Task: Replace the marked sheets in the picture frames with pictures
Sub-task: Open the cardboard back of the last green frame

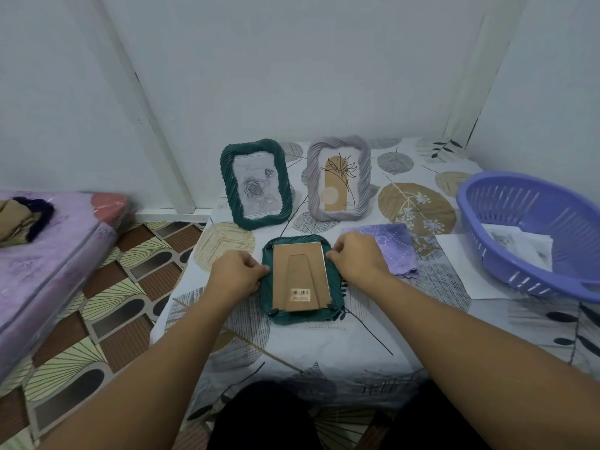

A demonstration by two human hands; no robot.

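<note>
Both my hands grip the green frame (302,311) lying face down on the desk (324,352): left hand (237,276) and right hand (355,254) pinch its side edges. I see its brown cardboard back with a barcode sticker.

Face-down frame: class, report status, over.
Both hands, left and right, pinching the green frame edges. Cardboard backing still on. Nothing obstructing.

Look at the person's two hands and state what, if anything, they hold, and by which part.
Both hands hold the face-down green frame: the left hand grips its left edge, the right hand pinches its upper right edge with curled fingers.
</note>
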